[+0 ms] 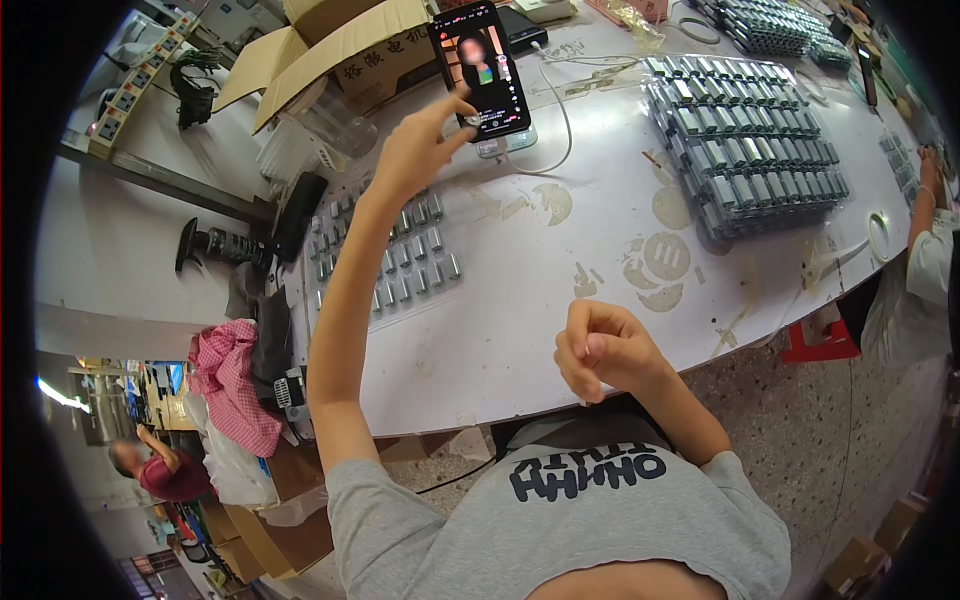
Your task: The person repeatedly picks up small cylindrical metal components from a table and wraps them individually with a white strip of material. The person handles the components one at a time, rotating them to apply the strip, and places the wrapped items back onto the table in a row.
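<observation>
My left hand (pixel 418 148) is stretched out over the lower part of a black smartphone (pixel 486 75), its fingers extended toward the lit screen; whether a fingertip touches the glass I cannot tell. The phone leans on a small stand with a white cable (pixel 569 135) beside it. Under my left forearm lies a clear plastic tray (pixel 425 304) with several small silvery metal cylinders standing in it. My right hand (pixel 612 348) hovers at the table's near edge, fingers curled in and closed, with nothing visible in them.
To the right stands a tall stack of clear trays (pixel 722 232) full of metal parts, with more trays (pixel 765 25) behind. An open cardboard box (pixel 335 50) is at the back left. Another person's arm (pixel 922 205) reaches in at the far right, near a red stool (pixel 818 343).
</observation>
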Motion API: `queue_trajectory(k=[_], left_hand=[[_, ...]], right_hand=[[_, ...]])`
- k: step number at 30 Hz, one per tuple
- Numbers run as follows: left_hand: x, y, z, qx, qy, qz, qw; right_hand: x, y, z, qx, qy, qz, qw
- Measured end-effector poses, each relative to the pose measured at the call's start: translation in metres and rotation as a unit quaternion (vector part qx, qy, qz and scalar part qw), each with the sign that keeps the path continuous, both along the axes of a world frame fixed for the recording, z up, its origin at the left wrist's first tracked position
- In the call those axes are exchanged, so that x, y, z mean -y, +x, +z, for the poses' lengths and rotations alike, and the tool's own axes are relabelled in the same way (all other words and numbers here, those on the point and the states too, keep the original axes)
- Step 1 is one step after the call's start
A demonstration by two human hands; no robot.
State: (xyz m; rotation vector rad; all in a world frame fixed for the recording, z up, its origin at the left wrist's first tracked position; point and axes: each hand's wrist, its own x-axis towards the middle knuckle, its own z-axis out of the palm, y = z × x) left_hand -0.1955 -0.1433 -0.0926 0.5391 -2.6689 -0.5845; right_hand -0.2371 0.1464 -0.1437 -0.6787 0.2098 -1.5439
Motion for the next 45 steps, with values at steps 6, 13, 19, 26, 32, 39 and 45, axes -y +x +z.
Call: queue_trajectory(k=[6,13,19,26,32,39,45], left_hand=[[0.017,0.011,0.013,-0.119,-0.012,0.034,0.992],[-0.007,-0.005,0.008,-0.011,0.157,-0.047,0.986],[0.004,0.001,0.023,-0.211,-0.012,0.062,0.975],[-0.125,0.025,0.093,-0.355,0.107,-0.113,0.922],[-0.2,0.071,0.11,-0.373,0.059,-0.241,0.894],[-0.211,0.082,0.1,-0.427,0.075,-0.237,0.869],[-0.218,0.079,0.106,-0.489,0.091,-0.231,0.836]], right_hand=[[-0.024,-0.001,-0.004,0.032,0.009,-0.029,0.999],[-0.042,0.008,-0.002,0.001,-0.012,-0.069,0.998],[-0.062,0.014,0.005,-0.007,-0.011,-0.085,0.996],[-0.055,0.008,-0.004,-0.021,0.028,-0.164,0.986],[-0.037,-0.007,-0.017,-0.109,0.216,-0.207,0.948],[-0.018,0.002,-0.024,-0.182,0.191,-0.304,0.915],[-0.018,0.006,-0.014,-0.301,0.226,-0.281,0.883]])
